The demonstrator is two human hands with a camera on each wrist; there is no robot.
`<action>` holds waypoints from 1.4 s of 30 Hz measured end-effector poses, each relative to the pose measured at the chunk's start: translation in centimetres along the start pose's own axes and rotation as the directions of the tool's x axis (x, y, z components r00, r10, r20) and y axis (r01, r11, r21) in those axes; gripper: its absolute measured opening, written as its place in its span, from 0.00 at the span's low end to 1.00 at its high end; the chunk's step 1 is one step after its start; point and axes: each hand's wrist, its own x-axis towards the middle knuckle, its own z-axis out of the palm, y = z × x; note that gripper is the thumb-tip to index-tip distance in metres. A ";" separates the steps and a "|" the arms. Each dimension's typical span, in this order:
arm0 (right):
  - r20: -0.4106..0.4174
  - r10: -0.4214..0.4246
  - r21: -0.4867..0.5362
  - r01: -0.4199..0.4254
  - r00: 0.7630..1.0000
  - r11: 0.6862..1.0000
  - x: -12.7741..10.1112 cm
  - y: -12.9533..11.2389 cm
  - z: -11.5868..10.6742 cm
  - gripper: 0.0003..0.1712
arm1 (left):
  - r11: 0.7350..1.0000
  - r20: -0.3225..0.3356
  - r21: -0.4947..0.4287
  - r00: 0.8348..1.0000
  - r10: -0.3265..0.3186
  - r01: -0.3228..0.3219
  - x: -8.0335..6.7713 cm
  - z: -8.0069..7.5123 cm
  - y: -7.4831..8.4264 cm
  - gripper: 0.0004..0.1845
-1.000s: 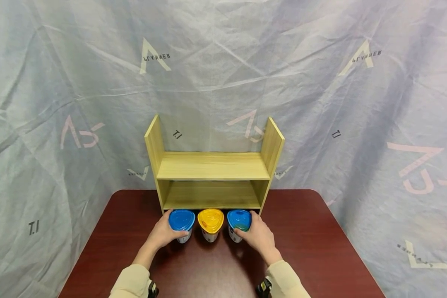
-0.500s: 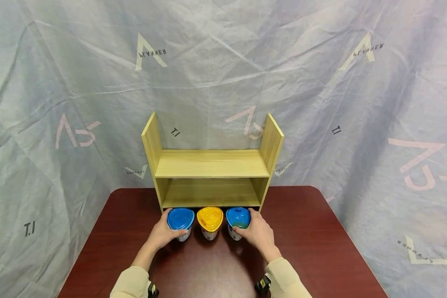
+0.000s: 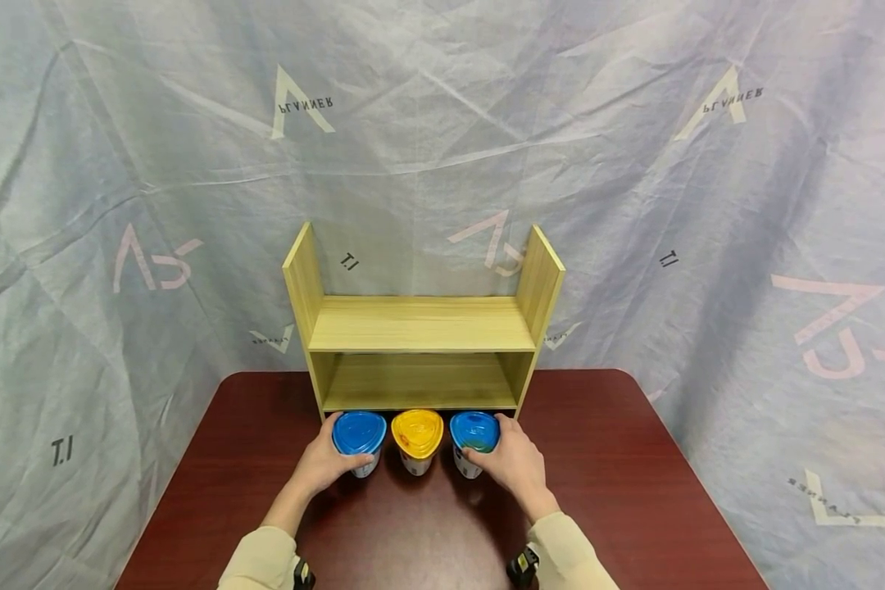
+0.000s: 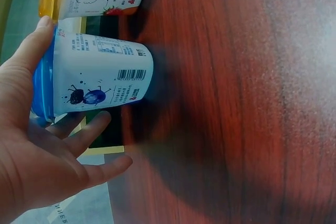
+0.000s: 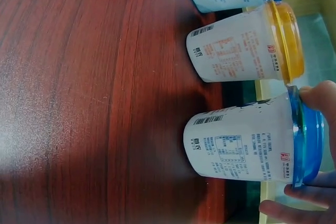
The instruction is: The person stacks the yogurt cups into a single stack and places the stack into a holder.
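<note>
Three white yogurt cups stand upright in a row on the table. My left hand [image 3: 320,462] grips the left blue-lidded cup [image 4: 100,72] at its lid, the thumb on the near side; blueberries are printed on it. In the middle stands the yellow-lidded cup [image 3: 417,434], touched by neither hand; the left wrist view shows strawberries on its side. At the other end, my right hand [image 3: 515,464] holds the right blue-lidded cup [image 5: 241,142] around its lid, thumb on the near side. Some fingertips are hidden behind the two blue lids in the head view.
Right behind the cups stands a two-level light wooden shelf [image 3: 422,324] with raised side panels. Under everything lies a dark red wooden table [image 3: 420,533]. A grey printed cloth [image 3: 428,123] hangs behind the table and along both sides.
The head view has shifted slightly. Both hands keep their hold on the blue-lidded cups, and all three cups stay in place.
</note>
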 end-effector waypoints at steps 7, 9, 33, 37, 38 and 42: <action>-0.019 0.001 -0.007 -0.001 1.000 1.000 -0.1 0.1 -0.3 0.55 | 1.000 0.004 -0.005 1.000 -0.002 0.002 0.0 0.1 -0.1 0.60; -0.027 -0.001 -0.011 0.001 1.000 1.000 0.1 0.1 -0.4 0.55 | 1.000 0.006 -0.004 1.000 -0.003 0.003 0.0 0.1 -0.1 0.60; -0.083 0.038 -0.011 -0.039 0.996 0.999 1.0 -0.9 -3.0 0.52 | 1.000 0.010 0.013 1.000 0.008 -0.008 0.1 -0.3 0.3 0.61; -0.086 0.039 -0.008 -0.040 0.996 0.999 1.1 -1.2 -3.3 0.53 | 1.000 0.011 0.012 1.000 0.001 -0.001 0.0 -0.3 0.1 0.61; -0.088 0.039 -0.006 -0.039 0.995 0.999 1.1 -1.2 -3.4 0.53 | 1.000 0.011 0.011 1.000 0.002 -0.002 0.0 -0.2 0.1 0.61; -0.106 0.032 -0.001 -0.032 0.994 0.999 1.1 -1.7 -3.8 0.53 | 1.000 0.015 0.006 1.000 0.003 -0.003 0.1 -0.2 -0.1 0.61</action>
